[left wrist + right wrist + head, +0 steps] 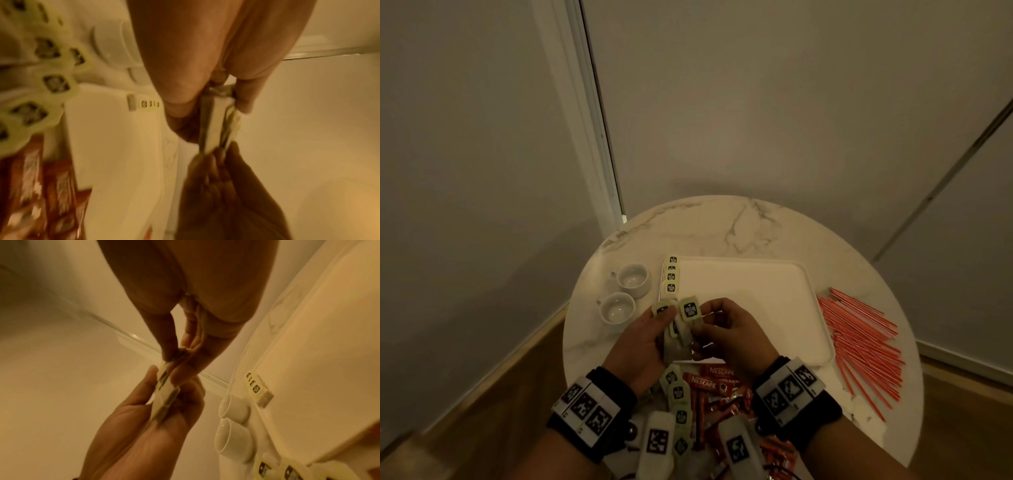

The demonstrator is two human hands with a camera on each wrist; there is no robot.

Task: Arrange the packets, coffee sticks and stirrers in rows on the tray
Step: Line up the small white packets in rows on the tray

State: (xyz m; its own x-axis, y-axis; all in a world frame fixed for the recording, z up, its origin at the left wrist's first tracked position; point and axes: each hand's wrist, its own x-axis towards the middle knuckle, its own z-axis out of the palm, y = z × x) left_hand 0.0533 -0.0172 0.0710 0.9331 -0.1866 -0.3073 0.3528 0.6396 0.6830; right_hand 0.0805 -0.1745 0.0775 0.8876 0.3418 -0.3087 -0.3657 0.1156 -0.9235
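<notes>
A white rectangular tray (763, 308) sits in the middle of a round marble table. Several pale green tea packets (671, 279) lie in a row along the tray's left edge. Above the tray's front left corner both hands hold a small stack of tea packets (681, 329). My left hand (643, 339) grips the stack from the left. My right hand (726, 329) pinches one packet (691, 309) at the stack's top. More tea packets (678, 394) and red coffee sticks (719, 380) lie in a pile in front of the tray. Red stirrers (859, 339) lie right of the tray.
Two white cups (625, 291) stand left of the tray on the marble table (722, 226). The table stands in a corner between walls, with wooden floor around it. The tray's middle and right side are bare.
</notes>
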